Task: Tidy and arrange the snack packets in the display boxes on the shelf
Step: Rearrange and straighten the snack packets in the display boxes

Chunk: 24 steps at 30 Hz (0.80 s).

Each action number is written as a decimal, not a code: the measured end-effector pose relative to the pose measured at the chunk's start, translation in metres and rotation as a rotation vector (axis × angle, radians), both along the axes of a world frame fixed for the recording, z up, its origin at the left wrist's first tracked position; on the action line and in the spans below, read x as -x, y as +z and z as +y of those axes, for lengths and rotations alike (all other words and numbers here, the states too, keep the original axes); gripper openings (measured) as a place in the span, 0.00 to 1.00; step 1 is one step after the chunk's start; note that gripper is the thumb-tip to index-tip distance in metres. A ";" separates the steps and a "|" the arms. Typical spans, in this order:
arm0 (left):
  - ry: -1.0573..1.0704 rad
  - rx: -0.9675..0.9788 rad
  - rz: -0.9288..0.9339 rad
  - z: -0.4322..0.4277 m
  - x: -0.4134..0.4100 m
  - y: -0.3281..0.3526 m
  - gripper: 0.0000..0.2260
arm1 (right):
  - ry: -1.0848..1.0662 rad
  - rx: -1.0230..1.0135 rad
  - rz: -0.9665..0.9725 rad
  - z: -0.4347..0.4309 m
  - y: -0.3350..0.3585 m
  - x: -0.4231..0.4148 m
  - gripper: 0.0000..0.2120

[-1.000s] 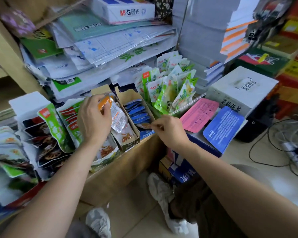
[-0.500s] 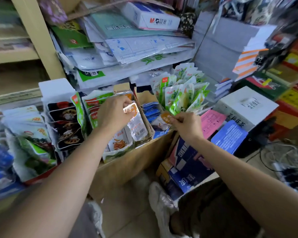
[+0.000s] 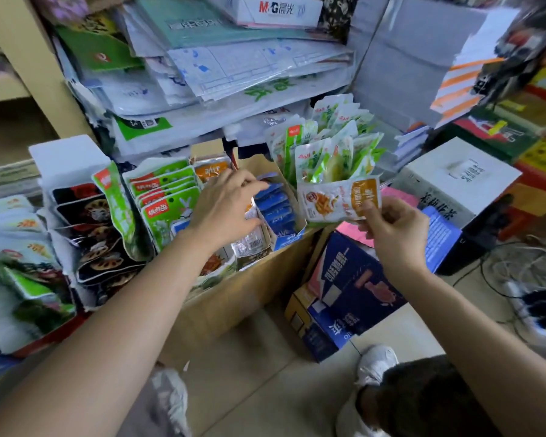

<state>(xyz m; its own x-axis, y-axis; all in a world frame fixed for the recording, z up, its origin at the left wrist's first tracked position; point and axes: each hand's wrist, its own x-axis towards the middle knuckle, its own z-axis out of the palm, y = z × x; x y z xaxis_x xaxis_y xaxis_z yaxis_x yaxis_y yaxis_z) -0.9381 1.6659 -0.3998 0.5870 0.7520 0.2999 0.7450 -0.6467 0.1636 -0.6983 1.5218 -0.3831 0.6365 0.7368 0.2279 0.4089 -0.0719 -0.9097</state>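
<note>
right hand (image 3: 394, 230) pinches an orange-and-white packet (image 3: 334, 201) by its right end, holding it up just in front of the green packets (image 3: 331, 152). left hand (image 3: 224, 209) lies with fingers stretched flat over the packets in the brown box (image 3: 257, 165), beside the blue packets (image 3: 275, 206), gripping nothing. half a second ago the right hand was low at the blue packets, and the left pinched a packet. papers (image 3: 234, 67) are piled behind; below are a tiled floor (image 3: 265, 357) and a blue carton (image 3: 353, 279).

Open floor (image 3: 265, 357) beneath the display boxes (image 3: 289, 241); paper stacks (image 3: 234, 67) low overhead (green packets (image 3: 328, 146) crowding the right).
</note>
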 end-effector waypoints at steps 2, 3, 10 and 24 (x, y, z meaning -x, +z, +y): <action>0.058 -0.054 0.044 0.001 0.007 0.001 0.34 | -0.002 0.011 -0.006 -0.005 0.000 -0.005 0.05; 0.089 -0.068 0.081 0.002 0.010 0.003 0.35 | -0.002 0.019 -0.012 -0.005 0.000 -0.007 0.06; 0.175 -0.021 0.137 -0.007 0.018 0.016 0.25 | 0.107 -0.006 -0.091 0.005 0.014 -0.005 0.09; 0.281 -0.079 -0.469 0.000 0.036 0.035 0.14 | 0.363 -0.080 -0.127 0.039 0.021 0.029 0.02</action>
